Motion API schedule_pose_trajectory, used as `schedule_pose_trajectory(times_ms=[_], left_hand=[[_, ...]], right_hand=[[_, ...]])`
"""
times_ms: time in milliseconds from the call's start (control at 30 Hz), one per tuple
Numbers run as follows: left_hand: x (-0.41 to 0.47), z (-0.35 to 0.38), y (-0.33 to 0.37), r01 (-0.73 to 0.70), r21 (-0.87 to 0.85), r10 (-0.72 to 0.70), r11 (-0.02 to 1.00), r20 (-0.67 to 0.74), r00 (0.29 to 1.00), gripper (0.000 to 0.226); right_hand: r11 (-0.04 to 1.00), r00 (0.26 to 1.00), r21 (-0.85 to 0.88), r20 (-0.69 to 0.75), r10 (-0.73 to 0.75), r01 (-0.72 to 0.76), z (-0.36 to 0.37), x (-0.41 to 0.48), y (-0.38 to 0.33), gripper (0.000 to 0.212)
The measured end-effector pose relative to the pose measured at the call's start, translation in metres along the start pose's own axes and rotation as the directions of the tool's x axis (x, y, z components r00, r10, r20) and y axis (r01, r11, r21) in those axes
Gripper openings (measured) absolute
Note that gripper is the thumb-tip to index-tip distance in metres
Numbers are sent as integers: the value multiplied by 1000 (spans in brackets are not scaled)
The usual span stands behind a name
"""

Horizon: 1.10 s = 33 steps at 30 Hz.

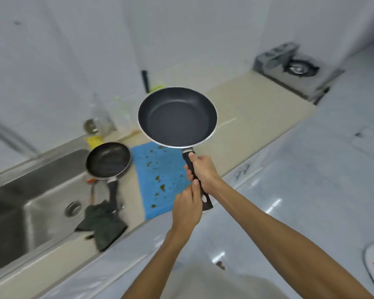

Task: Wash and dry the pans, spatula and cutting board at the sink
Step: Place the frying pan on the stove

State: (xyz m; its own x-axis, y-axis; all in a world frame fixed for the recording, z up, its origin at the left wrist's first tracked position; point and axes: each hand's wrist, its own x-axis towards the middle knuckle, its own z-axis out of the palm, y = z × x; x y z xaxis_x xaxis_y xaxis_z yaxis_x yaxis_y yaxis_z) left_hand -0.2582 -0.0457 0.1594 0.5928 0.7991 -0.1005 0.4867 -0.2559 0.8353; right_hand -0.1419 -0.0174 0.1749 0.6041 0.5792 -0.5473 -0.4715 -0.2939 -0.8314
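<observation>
At the left of the frame is the sink, and the step in hand, judged to be the carrying of a pan to the wash, is best ended there. On its right rim the small pan is set, with the cloth bunched at the end of its handle and the spatula seen only in part beside it; these are to be cleared, not struck. Right of them the board, spotted with residue, lies flat on the counter. Above its far right corner, in mid-frame, the big pan is held in the air. Its handle is pinched near the end by the left hand and wrapped higher up by the right hand. The pan is best swung leftward, passed above the small pan and lowered into the basin, the load being borne by the firmer right-hand grip.
</observation>
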Motion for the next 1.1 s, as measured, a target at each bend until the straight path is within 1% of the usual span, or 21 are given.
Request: schedule_pose_trajectory(times_ms=[67, 100, 167, 233, 367, 467, 533, 633, 733, 867, 967, 1033, 1100], left_hand=[[20, 33, 22, -48, 141, 34, 989, 104, 994, 53], [32, 48, 30, -68, 180, 43, 981, 138, 990, 51], [61, 76, 45, -131, 222, 90, 966, 186, 978, 49], [94, 105, 58, -236, 277, 167, 931, 253, 953, 51], [167, 164, 104, -451, 405, 307, 796, 373, 876, 73], [220, 205, 142, -586, 442, 359, 679, 496, 790, 97], [255, 234, 166, -651, 435, 388, 622, 551, 739, 103], [298, 280, 202, -703, 420, 407, 574, 598, 690, 106], [338, 325, 241, -734, 407, 418, 544, 627, 658, 107], [384, 374, 286, -772, 364, 476, 521, 627, 617, 99], [418, 408, 310, -774, 371, 476, 513, 627, 617, 100], [441, 432, 324, -763, 392, 457, 514, 627, 630, 101], [462, 454, 337, -746, 415, 428, 522, 628, 649, 102]], right_hand=[[1000, 996, 7, -89, -23, 24, -51, 26, -17, 36], [999, 992, 17, -126, -28, 31, -78, 39, -26, 34], [999, 978, 31, -206, -33, 41, -130, 61, -43, 31], [999, 959, 19, -280, -37, 44, -181, 80, -58, 32], [999, 919, 22, -393, -21, 32, -278, 119, -83, 27], [1000, 893, -1, -450, -24, 27, -341, 146, -99, 25], [1000, 880, -7, -474, -20, 19, -378, 162, -112, 27], [1000, 869, -10, -495, -2, -4, -430, 186, -139, 27], [1000, 857, -18, -515, 3, -14, -478, 210, -164, 24], [999, 852, -35, -523, 8, -31, -531, 240, -196, 22], [999, 852, -20, -523, 20, -35, -567, 264, -214, 24], [999, 860, -16, -511, 25, -38, -591, 283, -224, 29], [999, 870, -16, -493, 31, -45, -615, 302, -236, 28]])
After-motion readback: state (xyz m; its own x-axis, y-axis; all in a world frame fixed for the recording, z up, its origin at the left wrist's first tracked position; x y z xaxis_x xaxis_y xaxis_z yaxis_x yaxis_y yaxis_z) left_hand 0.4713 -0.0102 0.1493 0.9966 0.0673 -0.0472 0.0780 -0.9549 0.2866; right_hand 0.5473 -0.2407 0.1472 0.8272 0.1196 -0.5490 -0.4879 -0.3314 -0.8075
